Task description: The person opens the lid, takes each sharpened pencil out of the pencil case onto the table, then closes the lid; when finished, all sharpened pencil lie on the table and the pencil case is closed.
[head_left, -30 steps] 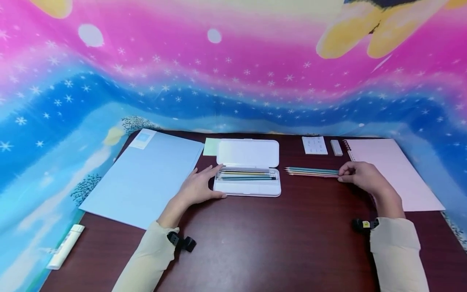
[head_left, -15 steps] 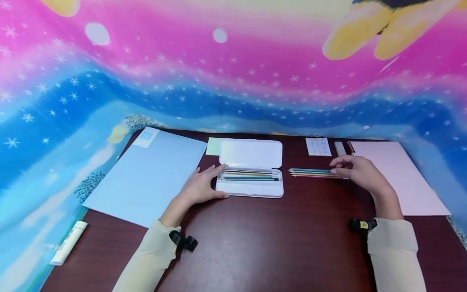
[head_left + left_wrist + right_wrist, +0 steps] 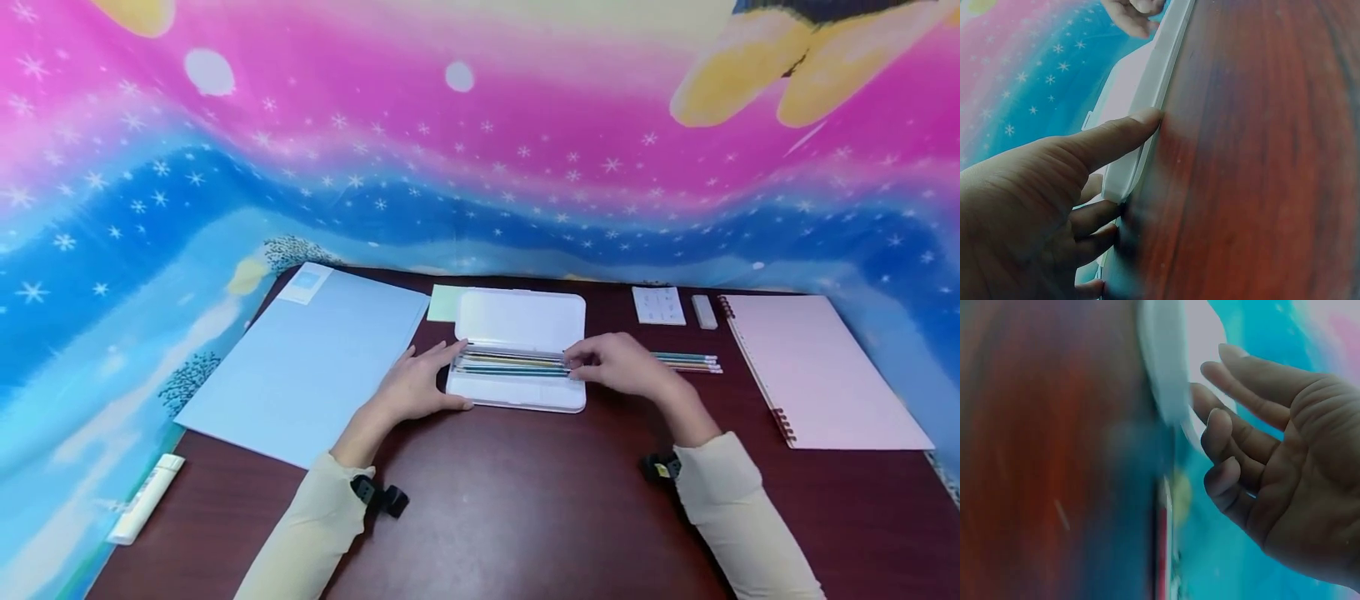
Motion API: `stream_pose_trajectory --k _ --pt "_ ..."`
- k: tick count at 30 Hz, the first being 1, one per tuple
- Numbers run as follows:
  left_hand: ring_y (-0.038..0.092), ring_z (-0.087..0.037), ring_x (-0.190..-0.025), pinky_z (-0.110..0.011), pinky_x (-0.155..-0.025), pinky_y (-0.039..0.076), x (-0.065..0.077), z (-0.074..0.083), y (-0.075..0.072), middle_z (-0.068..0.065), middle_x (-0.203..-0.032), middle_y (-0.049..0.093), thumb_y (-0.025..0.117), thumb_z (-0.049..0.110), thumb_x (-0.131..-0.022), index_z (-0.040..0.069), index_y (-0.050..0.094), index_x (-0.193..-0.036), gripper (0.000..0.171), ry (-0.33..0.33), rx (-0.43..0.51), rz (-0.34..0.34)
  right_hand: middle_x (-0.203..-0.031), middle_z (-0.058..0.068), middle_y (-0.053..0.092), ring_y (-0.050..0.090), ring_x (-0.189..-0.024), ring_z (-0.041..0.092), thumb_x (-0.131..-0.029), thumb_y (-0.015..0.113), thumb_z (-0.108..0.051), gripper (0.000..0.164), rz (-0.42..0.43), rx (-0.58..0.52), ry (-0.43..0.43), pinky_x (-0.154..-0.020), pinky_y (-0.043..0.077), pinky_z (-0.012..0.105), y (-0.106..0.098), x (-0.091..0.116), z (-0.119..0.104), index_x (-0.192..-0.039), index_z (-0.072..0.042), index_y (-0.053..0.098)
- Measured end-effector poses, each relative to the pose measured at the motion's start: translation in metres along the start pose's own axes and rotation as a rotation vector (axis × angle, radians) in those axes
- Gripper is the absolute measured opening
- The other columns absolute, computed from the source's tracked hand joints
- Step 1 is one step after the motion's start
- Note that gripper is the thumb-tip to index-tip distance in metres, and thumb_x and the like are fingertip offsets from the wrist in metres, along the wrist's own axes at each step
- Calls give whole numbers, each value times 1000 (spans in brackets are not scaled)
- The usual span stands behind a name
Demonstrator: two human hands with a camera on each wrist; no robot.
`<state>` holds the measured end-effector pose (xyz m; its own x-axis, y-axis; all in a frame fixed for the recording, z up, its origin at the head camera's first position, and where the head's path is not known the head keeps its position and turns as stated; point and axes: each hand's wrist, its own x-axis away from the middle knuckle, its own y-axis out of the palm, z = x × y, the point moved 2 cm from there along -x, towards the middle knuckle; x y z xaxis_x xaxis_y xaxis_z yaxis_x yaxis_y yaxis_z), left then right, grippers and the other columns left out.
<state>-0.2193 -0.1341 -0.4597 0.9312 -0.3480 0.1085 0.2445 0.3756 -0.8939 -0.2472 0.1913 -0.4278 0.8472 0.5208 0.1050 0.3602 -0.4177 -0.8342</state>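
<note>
A white pencil case (image 3: 517,394) lies with its lid up at mid-table, several pencils (image 3: 510,367) in its rear part. My left hand (image 3: 408,387) holds the case's left end, thumb along the front wall; the left wrist view shows that thumb (image 3: 1116,139) pressed against the case (image 3: 1125,169). Over the right end hovers my right hand (image 3: 626,364), fingertips near the pencil ends. In the right wrist view, the fingers of that hand (image 3: 1297,456) are loosely bent, with nothing visible between them. Several loose pencils (image 3: 688,362) lie right of the case, partly hidden behind the right hand.
On the left lie a light blue folder (image 3: 322,358) and a white tube (image 3: 147,500). A green paper (image 3: 442,303) sits beside the lid. Further right are a small printed paper (image 3: 659,306), an eraser (image 3: 704,312) and a pink spiral notebook (image 3: 832,375).
My right hand has left the loose pencils, which stay on the table, and moved left to the case's right end. The left hand has kept its place on the case.
</note>
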Motion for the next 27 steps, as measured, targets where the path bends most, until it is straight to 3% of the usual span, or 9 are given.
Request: stream_pose_trajectory --k 5,8,11,15,18,21,27 --pt "36 -27 -152 -59 -126 16 4 0 2 -8 -158 47 82 55 -78 26 34 -160 100 -11 -1 -12 -108 0 77 65 -92 16 -95 72 -19 22 -80 87 5 -89 54 42 18 -7 -17 -115 -19 79" --pt "36 -27 -152 -59 -126 17 4 0 2 -8 -158 47 82 55 -78 26 34 -160 100 -12 -4 -7 -112 1 77 68 -100 18 -95 72 -18 16 -71 128 10 -94 55 45 20 -8 -21 -108 -20 80" --pt "37 -28 -152 -60 -126 17 1 0 1 -8 -158 47 82 55 -78 25 34 -160 99 2 0 5 -106 -2 77 66 -95 16 -95 71 -16 12 -56 132 13 -90 55 42 17 -10 -20 -101 -22 79" --pt "37 -28 -152 -60 -126 17 0 0 0 -8 -158 46 82 55 -78 25 34 -160 99 4 -1 -1 -83 -7 67 56 -76 12 -96 70 -15 8 -67 92 -5 -77 47 34 15 -11 -17 -96 -22 75" --pt "36 -27 -152 -59 -126 17 -1 -1 0 -8 -159 46 82 55 -78 26 34 -160 99 0 0 -3 -72 -8 56 51 -71 10 -95 72 -16 5 -71 47 -29 -74 43 33 15 -12 -14 -96 -20 74" --pt "36 -27 -152 -59 -127 16 -1 -1 0 -7 -159 46 82 55 -78 26 34 -160 99 2 3 0 -72 -8 56 50 -69 11 -94 72 -16 5 -60 -18 -39 -74 44 32 15 -13 -7 -96 -21 74" --pt "36 -26 -152 -59 -127 16 -2 0 1 -7 -158 47 82 55 -78 26 34 -160 99 -4 -1 0 -97 -5 75 57 -80 13 -94 73 -18 11 39 -131 -30 -75 49 31 9 -9 10 -101 -23 79"
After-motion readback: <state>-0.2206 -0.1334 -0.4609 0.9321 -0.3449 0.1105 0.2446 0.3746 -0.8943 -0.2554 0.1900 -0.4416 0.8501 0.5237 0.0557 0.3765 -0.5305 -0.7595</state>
